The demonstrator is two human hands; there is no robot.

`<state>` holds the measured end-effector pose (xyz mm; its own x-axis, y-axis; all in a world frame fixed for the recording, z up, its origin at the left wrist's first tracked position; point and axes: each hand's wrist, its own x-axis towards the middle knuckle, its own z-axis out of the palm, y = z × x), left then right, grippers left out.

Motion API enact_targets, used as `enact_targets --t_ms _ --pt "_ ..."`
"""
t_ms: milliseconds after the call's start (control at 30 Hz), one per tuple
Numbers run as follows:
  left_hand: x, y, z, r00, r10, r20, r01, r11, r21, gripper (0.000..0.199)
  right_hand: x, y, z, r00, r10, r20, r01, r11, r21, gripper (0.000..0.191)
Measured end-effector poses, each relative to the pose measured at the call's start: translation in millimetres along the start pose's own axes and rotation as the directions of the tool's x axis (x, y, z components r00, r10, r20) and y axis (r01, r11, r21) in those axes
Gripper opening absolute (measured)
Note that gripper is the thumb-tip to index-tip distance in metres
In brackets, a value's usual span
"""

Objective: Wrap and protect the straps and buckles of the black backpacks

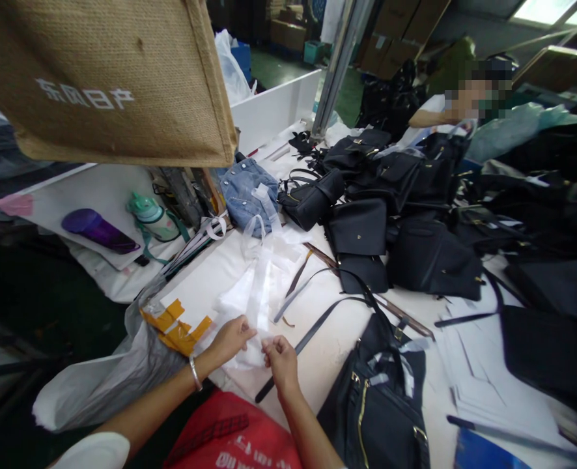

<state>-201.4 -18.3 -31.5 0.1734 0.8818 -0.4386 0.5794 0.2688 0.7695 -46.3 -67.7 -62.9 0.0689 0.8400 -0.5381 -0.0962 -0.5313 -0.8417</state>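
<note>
"What colour is the plastic strip point(260, 293)?"

"See-through, with a whitish sheen, against a creamy white worktop point(330, 348)."

"And the backpack point(393, 417)?"

"Black, with a gold zip point(364, 420). The handbag point(312, 200) is black too."

"Anything blue?"

"The denim bag point(244, 192), a faded, uneven blue."

"The apron point(264, 423)?"

"Red, with white lettering and a dark checked band point(213, 438)."

"And the sack point(122, 52)?"

"Tan, with a woven grain and white characters."

"The flask point(100, 229) and the water bottle point(159, 221)?"

"Deep purple for one, mint green for the other."

"The tape point(178, 332)?"

"Yellow-orange, while the bracelet point(195, 373) is silver and the papers point(493, 397) are white."
</note>
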Motion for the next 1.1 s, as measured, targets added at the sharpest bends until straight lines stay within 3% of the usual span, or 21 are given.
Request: enact_targets --t_ms 67,100,167,233,267,333,433,500,600,700,767,833,933,1000,1100 --pt "-3.0 22.5 -3.2 0.961 0.237 -0.143 -0.224 0.969 0.104 0.032 -7.1 -7.8 -9.3 0.992 -0.118 -0.052 0.111 0.988 -0.109 0.028" --pt "-3.2 35.2 -5.0 0.905 0.395 -0.158 -0.369 0.914 0.172 0.038 -10.2 -12.3 -13.7 0.983 -0.174 -0.061 0.162 0.973 -0.162 0.027" --pt "1.6 58.8 -8.1 0.788 0.616 -0.011 -0.598 0.769 0.226 0.041 -14.3 -21.5 -21.7 0.970 -0.237 -0.059 0.220 0.952 -0.213 0.027" --pt "13.7 74.4 -9.3 0.758 0.615 0.216 -0.647 0.750 0.137 0.034 -15.2 -29.3 -28.8 0.968 -0.238 -0.073 0.221 0.956 -0.194 0.030" --pt "21.8 78.1 -8.7 0.766 0.556 0.322 -0.605 0.793 0.070 0.031 -14.5 -32.1 -32.0 0.970 -0.229 -0.088 0.211 0.962 -0.173 0.031" --pt "39.4 78.5 -4.7 0.778 0.384 0.497 -0.400 0.913 -0.079 0.029 -12.2 -35.1 -38.0 0.972 -0.201 -0.122 0.187 0.975 -0.122 0.036" --pt "58.5 69.8 6.6 0.746 0.224 0.628 -0.057 0.960 -0.275 0.027 -8.7 -34.8 -44.0 0.969 -0.174 -0.176 0.162 0.983 -0.085 0.039" --pt "62.0 63.7 15.2 0.749 0.197 0.633 0.046 0.937 -0.346 0.026 -7.4 -33.3 -44.9 0.968 -0.160 -0.193 0.147 0.986 -0.077 0.039" --pt "55.9 57.1 25.2 0.778 0.180 0.602 0.097 0.912 -0.398 0.029 -5.6 -30.4 -44.0 0.979 -0.132 -0.152 0.125 0.991 -0.055 0.040" --pt "46.3 50.8 28.7 0.839 0.140 0.525 0.133 0.884 -0.447 0.027 -3.7 -24.3 -47.3 0.992 -0.075 -0.104 0.070 0.996 -0.051 0.042" --pt "41.7 45.6 27.8 0.876 0.119 0.468 0.134 0.871 -0.473 0.025 -3.6 -17.0 -53.8 0.991 -0.014 -0.135 -0.007 0.988 -0.156 0.045" --pt "39.0 40.1 25.8 0.900 0.114 0.420 0.122 0.861 -0.495 0.025 -5.1 -7.7 -61.1 0.979 0.012 -0.203 -0.097 0.905 -0.414 0.045" --pt "36.9 34.0 24.3 0.921 0.121 0.370 0.097 0.850 -0.518 0.024 -9.4 7.5 -64.8 0.977 0.026 -0.209 -0.184 0.587 -0.788 0.040" --pt "36.1 31.9 24.6 0.929 0.125 0.348 0.085 0.843 -0.532 0.024 -12.0 16.5 -61.2 0.983 0.062 -0.175 -0.184 0.435 -0.882 0.041" --pt "35.8 30.1 24.9 0.942 0.114 0.315 0.083 0.831 -0.550 0.025 -14.7 26.0 -54.7 0.988 0.068 -0.139 -0.155 0.417 -0.895 0.030"
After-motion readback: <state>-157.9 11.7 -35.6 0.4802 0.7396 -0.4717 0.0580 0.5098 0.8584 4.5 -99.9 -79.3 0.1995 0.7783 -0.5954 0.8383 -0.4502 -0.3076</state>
